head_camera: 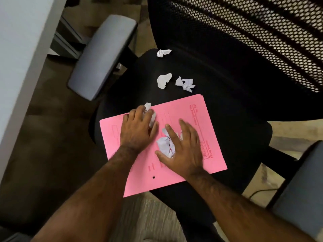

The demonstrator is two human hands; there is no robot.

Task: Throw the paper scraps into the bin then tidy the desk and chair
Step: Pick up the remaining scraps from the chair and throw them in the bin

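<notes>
A pink folder (206,130) lies on the black seat of an office chair (218,81). My left hand (138,130) rests on the folder's upper left part, its fingers curled over a crumpled white paper scrap (148,107). My right hand (183,147) lies on the folder's middle, fingers spread over another crumpled scrap (164,144). Three more white scraps lie loose on the seat beyond the folder: one (163,52) at the far edge, one (163,80) in the middle and one (186,83) beside it.
The chair's mesh backrest (262,32) rises at the upper right. Grey armrests stand at the left (103,55) and at the lower right (300,189). A white desk edge (21,58) runs down the left side. Wooden floor (52,137) lies around the chair.
</notes>
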